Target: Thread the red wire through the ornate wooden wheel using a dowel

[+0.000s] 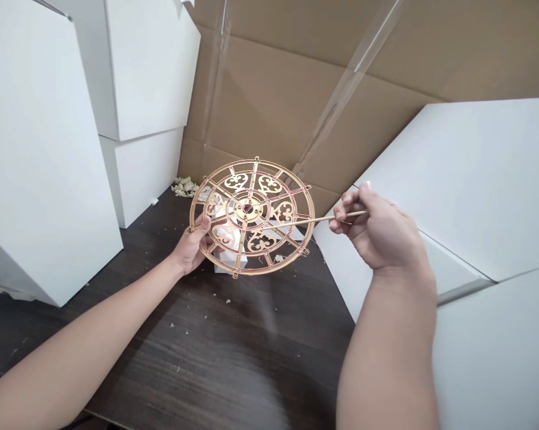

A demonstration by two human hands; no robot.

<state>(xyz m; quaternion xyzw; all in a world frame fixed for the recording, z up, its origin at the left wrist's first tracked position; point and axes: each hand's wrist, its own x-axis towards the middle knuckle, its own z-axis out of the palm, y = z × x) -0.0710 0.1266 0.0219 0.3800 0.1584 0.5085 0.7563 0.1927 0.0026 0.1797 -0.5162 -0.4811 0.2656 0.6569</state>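
Observation:
A round wooden cut-out wheel [269, 186] with ornate spokes and a small centre hole is held above the dark table. My left hand [193, 246] grips its lower left rim, fingers closed on the wood. My right hand [376, 230] pinches a thin wooden stick [311, 220] at its right end. The stick lies nearly level across the wheel's right half, its far tip close to the hub. A small white block [227, 258] sits on the table beneath the wheel, partly hidden by it.
White foam boxes [40, 149] stand stacked at the left and white panels [484, 179] lean at the right. Brown cardboard [296, 83] forms the back wall. Wood scraps [185, 187] lie near the back; crumbs dot the dark wooden table [215, 352].

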